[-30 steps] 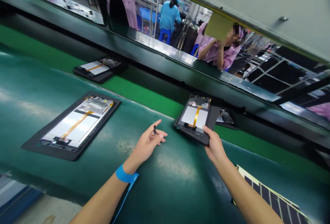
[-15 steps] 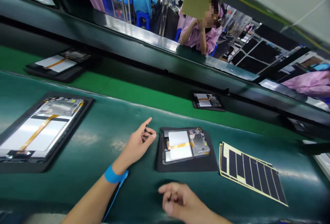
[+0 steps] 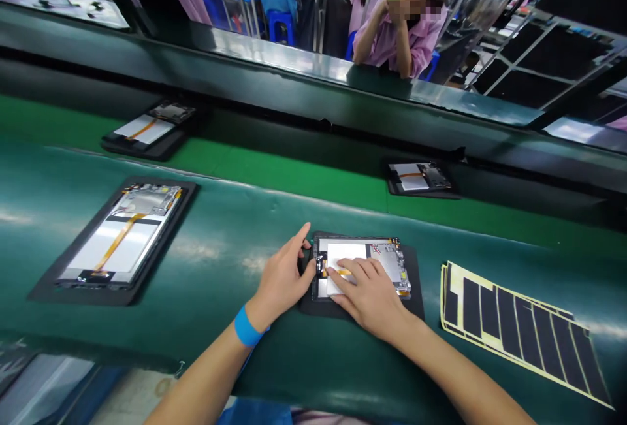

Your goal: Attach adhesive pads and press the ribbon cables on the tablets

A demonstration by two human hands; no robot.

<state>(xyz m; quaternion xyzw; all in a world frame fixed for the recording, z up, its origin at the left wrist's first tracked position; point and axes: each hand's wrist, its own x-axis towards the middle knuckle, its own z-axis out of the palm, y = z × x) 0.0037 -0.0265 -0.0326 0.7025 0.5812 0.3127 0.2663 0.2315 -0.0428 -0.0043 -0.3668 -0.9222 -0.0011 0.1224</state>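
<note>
An opened tablet (image 3: 389,260) lies on a black pad (image 3: 415,278) in front of me, its white battery, orange ribbon cable and circuit board showing. My left hand (image 3: 281,275) is at the tablet's left end, with the index finger stretched out past it and the thumb at the edge; its other fingers are partly curled. Across the battery lies my right hand (image 3: 376,296), fingers spread, the fingertips on or near the ribbon cable (image 3: 345,271). A blue wrist strap (image 3: 247,327) circles my left wrist.
Yellow-backed sheets of black adhesive strips (image 3: 524,327) lie to the right. Another opened tablet (image 3: 120,236) rests on a pad at left. The green belt (image 3: 274,180) beyond carries more tablets (image 3: 147,128). A person in pink (image 3: 428,36) sits across the line.
My right hand has moved up from the bench onto the tablet. My left hand has come against the tablet's left edge. The tablet now sits straighter, and the camera view has shifted.
</note>
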